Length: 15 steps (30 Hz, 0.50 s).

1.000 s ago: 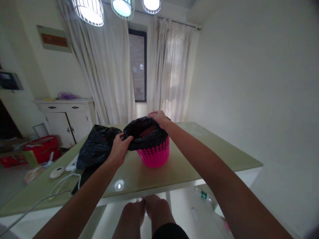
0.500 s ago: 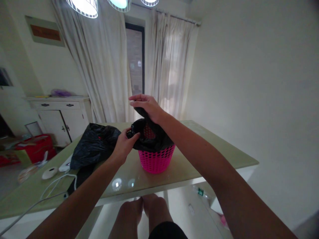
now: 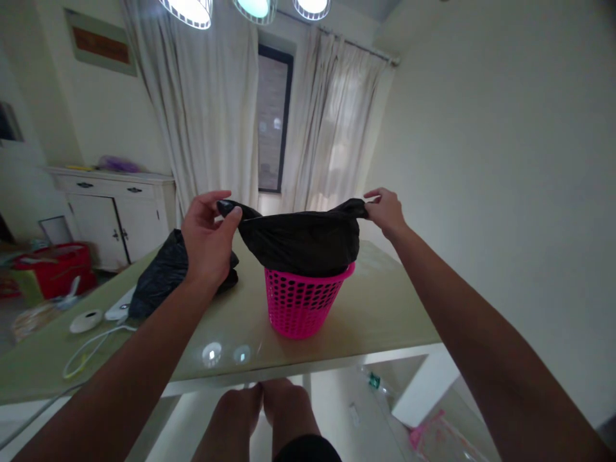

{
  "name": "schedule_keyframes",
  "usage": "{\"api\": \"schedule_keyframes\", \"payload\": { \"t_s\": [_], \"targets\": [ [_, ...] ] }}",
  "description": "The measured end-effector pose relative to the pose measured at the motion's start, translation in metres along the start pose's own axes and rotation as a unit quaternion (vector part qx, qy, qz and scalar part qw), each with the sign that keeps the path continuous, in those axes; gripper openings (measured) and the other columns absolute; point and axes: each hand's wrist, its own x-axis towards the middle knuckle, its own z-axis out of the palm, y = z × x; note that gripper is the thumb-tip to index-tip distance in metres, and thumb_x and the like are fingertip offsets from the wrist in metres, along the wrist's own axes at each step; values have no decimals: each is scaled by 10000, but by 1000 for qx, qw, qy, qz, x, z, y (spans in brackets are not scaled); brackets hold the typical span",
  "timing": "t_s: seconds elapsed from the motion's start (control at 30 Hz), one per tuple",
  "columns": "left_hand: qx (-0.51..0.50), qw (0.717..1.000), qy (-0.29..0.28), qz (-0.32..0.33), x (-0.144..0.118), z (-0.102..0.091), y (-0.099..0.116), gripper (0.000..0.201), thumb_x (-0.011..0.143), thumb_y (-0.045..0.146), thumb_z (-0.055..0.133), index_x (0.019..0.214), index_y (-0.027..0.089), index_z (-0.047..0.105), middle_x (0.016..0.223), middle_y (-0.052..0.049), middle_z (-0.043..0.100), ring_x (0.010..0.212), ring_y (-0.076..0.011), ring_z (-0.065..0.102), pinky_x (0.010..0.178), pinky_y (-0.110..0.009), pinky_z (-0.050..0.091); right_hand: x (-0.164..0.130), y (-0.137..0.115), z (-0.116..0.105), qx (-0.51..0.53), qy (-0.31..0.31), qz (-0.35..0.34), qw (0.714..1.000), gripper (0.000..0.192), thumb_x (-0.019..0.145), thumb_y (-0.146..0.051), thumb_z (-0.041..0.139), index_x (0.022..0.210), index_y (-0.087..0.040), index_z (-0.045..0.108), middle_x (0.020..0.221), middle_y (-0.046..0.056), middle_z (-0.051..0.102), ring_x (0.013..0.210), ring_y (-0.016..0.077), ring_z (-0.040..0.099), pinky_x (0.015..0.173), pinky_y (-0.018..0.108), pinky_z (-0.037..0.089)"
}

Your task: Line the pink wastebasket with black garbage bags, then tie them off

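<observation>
From my head view, my left hand (image 3: 208,239) pinches one corner of the black bag (image 3: 301,240) and my right hand (image 3: 386,212) pinches the other, fingers closed on thin twisted plastic. The bag is stretched taut between them over the pink basket (image 3: 302,299) on the table (image 3: 375,308). Pulling unevenly could tip the light basket, or a corner could slip out. The bag looks glossy, creased and bulging.

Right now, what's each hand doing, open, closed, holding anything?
Left hand: fingers pinched shut on one corner of the black bag.
Right hand: fingers pinched shut on the bag's opposite corner, above the pink basket.
</observation>
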Motion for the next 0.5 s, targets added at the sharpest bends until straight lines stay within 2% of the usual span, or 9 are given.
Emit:
{"api": "schedule_keyframes", "payload": {
  "t_s": [0.07, 0.13, 0.2, 0.23, 0.27, 0.33, 0.4, 0.43, 0.5],
  "targets": [
    [8, 998, -46, 31, 4, 8, 15, 339, 755, 294, 908, 1058, 258, 761, 973, -3, 674, 905, -160, 660, 764, -237, 596, -15, -9, -5, -53, 19, -57, 997, 212, 827, -179, 791, 1034, -169, 745, 1202, 162, 635, 1098, 296, 646, 1158, 578, 491],
    [10, 994, -99, 37, 1, 16, 28, 304, 767, 277, 892, 1045, 241, 772, 966, -11, 685, 898, -161, 662, 759, -238, 589, -36, -32, 2, -32, -9, -167, 985, 381, 864, -316, 851, 1207, -189, 747, 1386, 176, 599, 1316, 334, 596, 1242, 554, 431],
    [4, 989, -143, 36, -7, 24, 39, 299, 780, 261, 878, 1060, 227, 779, 994, -27, 701, 918, -171, 674, 765, -245, 590, -60, -61, 22, 20, -135, -294, 946, 650, 783, -447, 955, 1351, -241, 715, 1463, 142, 611, 1458, 355, 528, 1252, 524, 432],
    [-1, 986, -165, 38, -11, 26, 43, 313, 781, 255, 876, 1078, 225, 782, 1009, -34, 705, 928, -177, 681, 779, -254, 597, -73, -75, 35, 34, -216, -326, 920, 729, 717, -471, 1003, 1356, -265, 721, 1447, 122, 643, 1457, 360, 539, 1231, 505, 453],
    [-3, 981, -190, 38, -14, 27, 47, 349, 771, 251, 883, 1105, 228, 784, 1015, -36, 707, 935, -186, 688, 799, -270, 608, -84, -85, 50, 40, -292, -341, 893, 729, 671, -472, 1032, 1311, -272, 746, 1370, 102, 698, 1398, 357, 590, 1184, 474, 489],
    [10, 969, -243, 36, -17, 21, 51, 480, 725, 246, 925, 1184, 245, 784, 1019, -36, 707, 969, -212, 707, 873, -320, 634, -99, -98, 77, 22, -399, -333, 854, 489, 731, -446, 1005, 1126, -246, 799, 1100, 67, 778, 1144, 314, 711, 1006, 383, 550],
    [44, 965, -256, 32, -14, 8, 49, 645, 663, 239, 977, 1273, 268, 769, 1075, -43, 717, 1079, -249, 719, 989, -376, 633, -105, -99, 98, -10, -415, -289, 862, 254, 882, -432, 897, 899, -205, 784, 839, 47, 747, 899, 256, 723, 822, 310, 520],
    [65, 968, -242, 29, -11, -1, 46, 728, 632, 232, 999, 1316, 281, 755, 1141, -53, 725, 1165, -269, 711, 1051, -399, 616, -106, -98, 105, -21, -399, -268, 877, 267, 944, -415, 838, 819, -194, 757, 764, 45, 719, 835, 237, 710, 765, 290, 488],
    [99, 974, -205, 10, -6, -15, 34, 873, 583, 215, 1028, 1395, 301, 718, 1321, -74, 716, 1354, -308, 653, 1158, -437, 561, -107, -97, 113, -32, -357, -247, 900, 291, 994, -356, 779, 767, -182, 726, 746, 56, 717, 823, 227, 706, 727, 275, 450]
  ]
}}
